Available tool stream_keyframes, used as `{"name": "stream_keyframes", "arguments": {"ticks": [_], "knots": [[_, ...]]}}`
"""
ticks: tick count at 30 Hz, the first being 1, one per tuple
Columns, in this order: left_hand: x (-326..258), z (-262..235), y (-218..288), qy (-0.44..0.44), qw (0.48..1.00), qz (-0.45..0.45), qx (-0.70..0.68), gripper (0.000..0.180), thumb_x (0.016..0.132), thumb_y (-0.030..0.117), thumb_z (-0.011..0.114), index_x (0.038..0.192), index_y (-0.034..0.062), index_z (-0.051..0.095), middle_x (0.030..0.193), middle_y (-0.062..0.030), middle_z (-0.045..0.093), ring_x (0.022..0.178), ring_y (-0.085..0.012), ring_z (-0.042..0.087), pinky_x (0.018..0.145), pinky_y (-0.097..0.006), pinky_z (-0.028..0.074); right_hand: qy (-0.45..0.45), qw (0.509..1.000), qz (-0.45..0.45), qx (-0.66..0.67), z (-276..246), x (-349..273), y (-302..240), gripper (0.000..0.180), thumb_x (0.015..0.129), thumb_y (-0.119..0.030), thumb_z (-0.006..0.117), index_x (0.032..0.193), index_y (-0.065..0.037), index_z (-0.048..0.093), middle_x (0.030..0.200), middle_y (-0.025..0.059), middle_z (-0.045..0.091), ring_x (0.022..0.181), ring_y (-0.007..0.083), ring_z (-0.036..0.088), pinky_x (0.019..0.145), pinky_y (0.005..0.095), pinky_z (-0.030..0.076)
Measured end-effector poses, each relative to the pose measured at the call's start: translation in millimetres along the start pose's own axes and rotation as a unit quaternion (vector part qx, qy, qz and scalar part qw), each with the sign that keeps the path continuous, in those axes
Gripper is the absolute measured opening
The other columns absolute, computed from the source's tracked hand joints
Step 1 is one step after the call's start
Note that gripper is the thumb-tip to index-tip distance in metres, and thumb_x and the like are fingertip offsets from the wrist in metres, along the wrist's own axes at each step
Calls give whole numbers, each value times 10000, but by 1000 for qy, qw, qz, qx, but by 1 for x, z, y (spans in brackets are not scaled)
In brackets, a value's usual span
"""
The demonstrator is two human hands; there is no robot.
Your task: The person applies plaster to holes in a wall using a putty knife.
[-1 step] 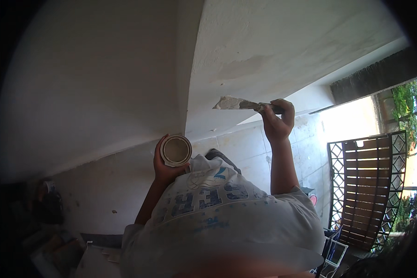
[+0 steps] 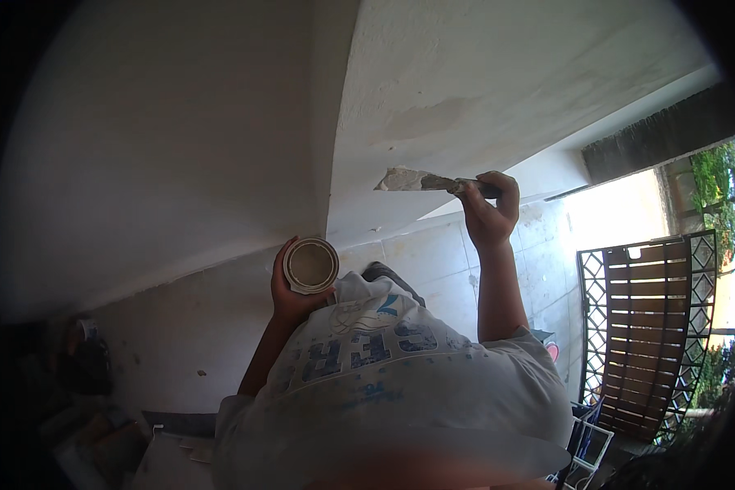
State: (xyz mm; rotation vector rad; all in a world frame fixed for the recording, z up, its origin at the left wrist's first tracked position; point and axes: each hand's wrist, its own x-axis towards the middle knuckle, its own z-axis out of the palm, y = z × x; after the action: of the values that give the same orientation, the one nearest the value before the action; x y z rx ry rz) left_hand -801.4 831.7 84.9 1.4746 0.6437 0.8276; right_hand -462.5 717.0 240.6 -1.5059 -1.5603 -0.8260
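Nothing much has shifted since the earlier picture: the right hand (image 2: 490,208) stays raised overhead and the left hand (image 2: 290,294) stays level with the chest, both in the same places. Right-hand fingers are curled tight around the handle of a putty knife (image 2: 420,181), whose broad blade, loaded with pale filler, lies tilted against the ceiling (image 2: 498,73) just beside the edge where it steps down. Left-hand fingers wrap the side of a small round tin (image 2: 310,265), its open mouth turned toward the camera and its inside a dull grey-beige. By my reckoning the patching is partway: a smoother, slightly darker patch (image 2: 429,118) shows on the rough white surface above the blade, while the stretch around it looks untouched and dry. The knife's blade looks crusted and uneven along its edge. Off to the right a lattice gate (image 2: 653,327) stands against bright daylight.
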Motion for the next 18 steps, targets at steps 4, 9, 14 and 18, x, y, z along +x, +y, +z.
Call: {"name": "stream_keyframes", "arguments": {"ticks": [4,9,14,18], "knots": [[-5,1,-1,-7,1000,-14,-23,1206,586,156,999,1544,2,284,1556,-161,423,1409,-295,466,1183,-453,397,-35,999,-7,-10,0,17,3,282,771,-32,862,1009,-167,796,1021,88,612,859,222,639,646,301,555],[-10,-1,-3,8,1000,-5,-1,1212,588,170,1002,1546,2,279,1563,-162,415,1416,-297,459,1187,-448,391,-57,997,18,-37,-7,24,20,315,775,-19,848,1042,-178,796,1025,83,616,849,217,636,671,324,554],[-13,-4,-1,19,1000,-7,5,1209,593,181,1001,1546,3,279,1563,-165,415,1416,-299,458,1190,-452,385,-60,994,3,-88,-31,12,46,309,796,-10,827,1051,-180,790,1080,81,653,922,241,639,710,324,571],[-12,-5,-3,15,1000,-7,14,1199,596,178,998,1544,7,284,1561,-165,419,1415,-297,459,1187,-452,389,-74,992,-38,-99,-40,16,41,317,805,-7,801,1054,-203,782,1136,69,681,1020,273,623,739,343,568]]}}
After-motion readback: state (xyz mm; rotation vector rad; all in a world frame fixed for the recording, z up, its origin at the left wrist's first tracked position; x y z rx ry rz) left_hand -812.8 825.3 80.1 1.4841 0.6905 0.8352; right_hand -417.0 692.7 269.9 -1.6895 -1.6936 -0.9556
